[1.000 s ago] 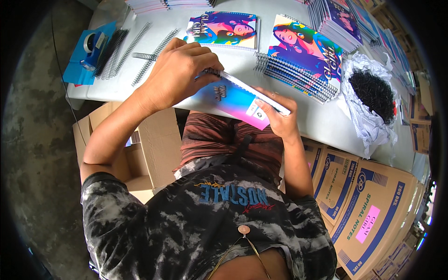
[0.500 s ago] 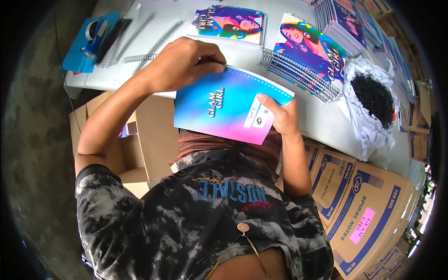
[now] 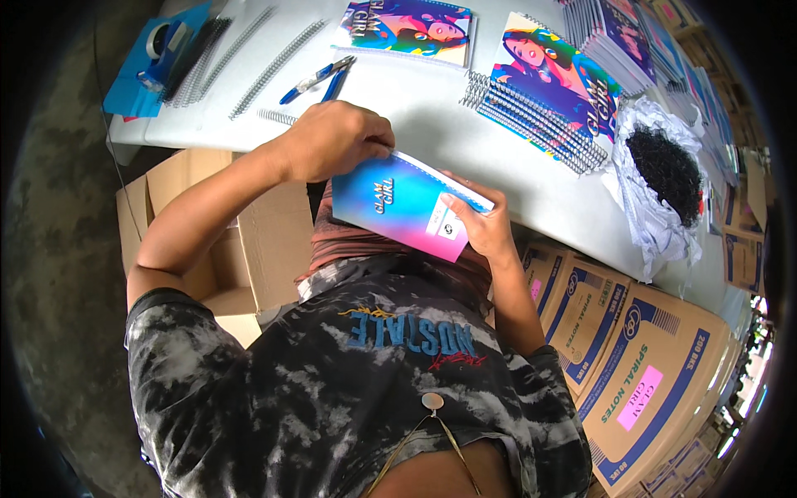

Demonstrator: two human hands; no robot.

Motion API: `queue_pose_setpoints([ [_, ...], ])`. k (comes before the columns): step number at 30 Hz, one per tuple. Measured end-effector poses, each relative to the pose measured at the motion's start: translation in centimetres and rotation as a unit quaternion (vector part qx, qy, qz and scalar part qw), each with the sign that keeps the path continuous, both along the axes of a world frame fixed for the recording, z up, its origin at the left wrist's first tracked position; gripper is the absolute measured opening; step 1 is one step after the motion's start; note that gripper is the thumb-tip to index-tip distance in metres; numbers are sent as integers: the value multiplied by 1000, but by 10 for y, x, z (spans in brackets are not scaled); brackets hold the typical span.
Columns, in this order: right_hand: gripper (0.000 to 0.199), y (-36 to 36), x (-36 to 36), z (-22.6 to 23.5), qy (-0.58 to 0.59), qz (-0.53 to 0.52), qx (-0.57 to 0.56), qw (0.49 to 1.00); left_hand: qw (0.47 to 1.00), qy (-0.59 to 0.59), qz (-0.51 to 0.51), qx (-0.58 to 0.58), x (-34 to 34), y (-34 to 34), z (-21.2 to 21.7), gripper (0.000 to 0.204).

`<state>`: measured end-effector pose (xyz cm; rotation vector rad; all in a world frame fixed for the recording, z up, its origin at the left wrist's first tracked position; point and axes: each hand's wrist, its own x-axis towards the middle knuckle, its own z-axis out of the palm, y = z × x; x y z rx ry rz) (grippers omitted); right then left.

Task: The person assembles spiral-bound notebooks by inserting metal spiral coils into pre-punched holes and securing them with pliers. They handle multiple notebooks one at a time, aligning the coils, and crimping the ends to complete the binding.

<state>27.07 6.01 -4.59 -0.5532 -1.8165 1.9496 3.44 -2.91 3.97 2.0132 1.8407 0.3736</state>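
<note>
My right hand (image 3: 483, 222) grips a blue-and-pink notebook (image 3: 398, 207) at its right end, thumb on the cover over the white label. The notebook is tilted above my lap, its punched edge facing the table. At its upper left corner my left hand (image 3: 336, 141) is closed, thumb and fingers pinched together at the punched edge. A metal spiral coil (image 3: 276, 117) sticks out from behind the left wrist, seemingly running into that hand; the fingers hide its other end. Cutting pliers (image 3: 320, 79) with blue handles lie just beyond the left hand.
Loose spiral coils (image 3: 278, 66) and a tape dispenser (image 3: 166, 46) on blue sheets lie left. Bound notebooks (image 3: 548, 91) stand in stacks right, beside a crumpled white wrapping (image 3: 639, 224) with black scraps. An open carton (image 3: 274, 249) is below left; closed cartons (image 3: 656, 390) stand right.
Both hands and the notebook have come slightly closer to my body, and the notebook tilts more. The coil by the left hand has moved right with it. The pliers have come into sight.
</note>
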Motion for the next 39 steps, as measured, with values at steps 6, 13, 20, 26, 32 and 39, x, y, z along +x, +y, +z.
queue_pose_setpoints([
  [6, 28, 2, 3, 13, 74, 5, 53, 996, 999, 34, 4, 12, 16, -9, 40, 16],
  [13, 50, 15, -12, 67, 176, -202, 134, 954, 978, 31, -1, 208, 10, -5, 64, 14],
  [20, 23, 13, -43, 97, -8, -181, 595, 783, 985, -18, 12, 173, 21, 22, 63, 12],
  [26, 10, 34, -61, 80, -25, -154, 550, 821, 987, -102, 37, 121, 15, 33, 48, 16],
  [32, 8, 29, -64, 88, -73, -129, 557, 817, 959, 115, -35, 256, 21, 26, 44, 15],
  [39, 12, 27, -57, 90, -14, -104, 472, 875, 973, -32, 51, 225, 25, 21, 41, 13],
])
